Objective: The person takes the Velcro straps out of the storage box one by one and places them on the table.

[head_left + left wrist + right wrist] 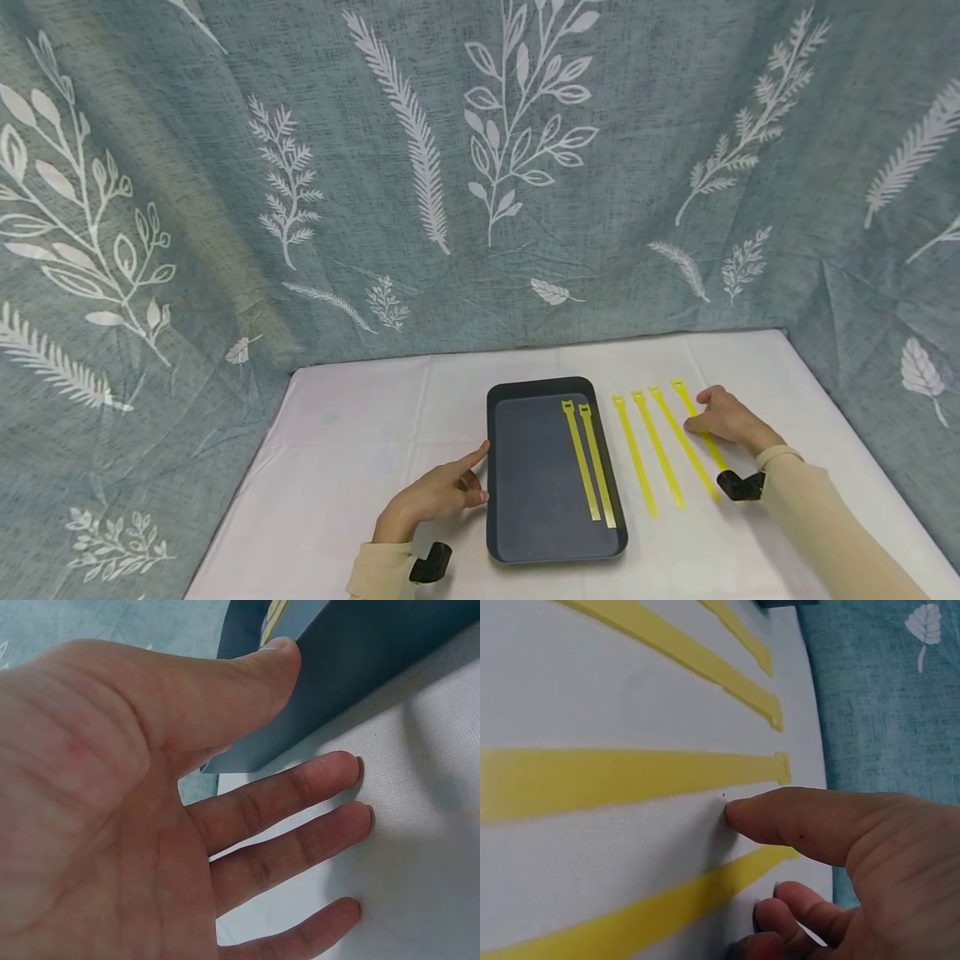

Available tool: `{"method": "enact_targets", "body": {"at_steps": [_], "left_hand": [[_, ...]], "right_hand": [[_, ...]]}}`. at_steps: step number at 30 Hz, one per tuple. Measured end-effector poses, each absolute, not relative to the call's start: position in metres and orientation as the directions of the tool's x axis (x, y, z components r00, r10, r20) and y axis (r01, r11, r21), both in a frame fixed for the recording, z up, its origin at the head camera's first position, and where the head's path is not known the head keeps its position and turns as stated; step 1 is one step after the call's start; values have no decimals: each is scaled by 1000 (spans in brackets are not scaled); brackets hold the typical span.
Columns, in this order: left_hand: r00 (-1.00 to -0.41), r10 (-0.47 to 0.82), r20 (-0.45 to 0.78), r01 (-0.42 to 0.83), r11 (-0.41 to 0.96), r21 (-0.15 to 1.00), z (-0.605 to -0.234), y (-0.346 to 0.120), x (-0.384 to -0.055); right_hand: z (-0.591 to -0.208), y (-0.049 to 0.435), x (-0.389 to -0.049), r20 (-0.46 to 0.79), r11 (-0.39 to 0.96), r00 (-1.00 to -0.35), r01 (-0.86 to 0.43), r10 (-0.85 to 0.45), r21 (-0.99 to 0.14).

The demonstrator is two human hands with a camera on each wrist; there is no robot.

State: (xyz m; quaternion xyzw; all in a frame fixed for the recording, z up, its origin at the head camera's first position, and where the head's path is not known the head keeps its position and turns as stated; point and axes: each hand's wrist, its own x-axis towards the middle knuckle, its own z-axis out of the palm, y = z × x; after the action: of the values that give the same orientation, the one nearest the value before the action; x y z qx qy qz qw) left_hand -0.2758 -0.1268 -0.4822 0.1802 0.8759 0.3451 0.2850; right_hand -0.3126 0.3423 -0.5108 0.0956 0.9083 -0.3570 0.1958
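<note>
Left hand (435, 495) touches the dark tray (528, 467), gripping nothing. Right hand (727, 418) straddles the rightmost yellow strap (656, 916) on white cloth (345, 442), not pinching. Pickup step imo; needs a clean pinch next.

A blue-grey cloth (637, 167) with white leaf prints (551, 292) hangs along the far, left and right sides of the white-covered, faintly creased surface (360, 442).

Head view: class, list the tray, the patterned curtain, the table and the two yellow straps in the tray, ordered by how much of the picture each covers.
1. Patterned curtain
2. Table
3. Tray
4. Left strap and right strap: they look alike, so unranked.
</note>
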Motion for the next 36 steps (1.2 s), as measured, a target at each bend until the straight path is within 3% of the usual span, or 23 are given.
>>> {"method": "enact_targets", "body": {"at_steps": [22,36], "left_hand": [[-782,513,-354,138,696,705,-479,-127,-273],[-780,510,-363,121,692,712,-478,-127,-272]], "right_hand": [[-505,320,-292,-415,775,-898,364,145,-516],[-497,320,-297,-440,747,-889,379,129,-547]]}}
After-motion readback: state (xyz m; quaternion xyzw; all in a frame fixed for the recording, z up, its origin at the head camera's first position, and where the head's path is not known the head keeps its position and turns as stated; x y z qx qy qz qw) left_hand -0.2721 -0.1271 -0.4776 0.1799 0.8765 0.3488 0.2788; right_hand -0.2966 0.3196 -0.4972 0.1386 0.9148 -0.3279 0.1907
